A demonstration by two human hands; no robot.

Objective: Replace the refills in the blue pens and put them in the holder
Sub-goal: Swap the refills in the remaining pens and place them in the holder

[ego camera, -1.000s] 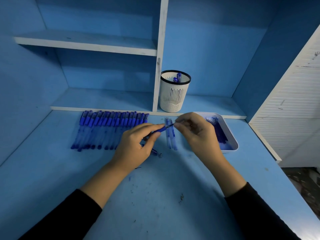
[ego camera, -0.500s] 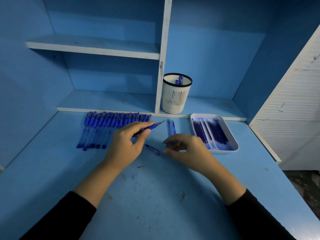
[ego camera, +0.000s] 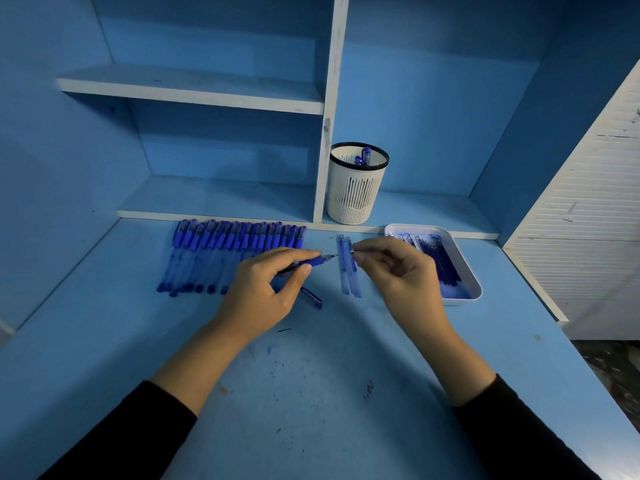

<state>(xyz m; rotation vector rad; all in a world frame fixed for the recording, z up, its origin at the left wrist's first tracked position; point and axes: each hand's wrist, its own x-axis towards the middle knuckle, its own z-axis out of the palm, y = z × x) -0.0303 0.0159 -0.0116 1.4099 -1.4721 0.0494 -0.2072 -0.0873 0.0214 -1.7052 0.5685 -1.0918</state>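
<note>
Left grip (ego camera: 273, 285) clasps a pen (ego camera: 313, 261); right grip (ego camera: 394, 271) pinches a small part (ego camera: 353, 251) just beside its tip. Few pens (ego camera: 364, 156) stand in the holder (ego camera: 356, 192) beyond; a long row (ego camera: 221, 258) left of both waits.

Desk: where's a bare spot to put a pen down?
Bare: the near desk between the sleeves, the desk's left part beside the pen row, and the low shelf left of the holder. Crowded: the back strip, where pen row, left hand gripping a pen, right hand pinching a small part, loose refills and tray sit close.
</note>
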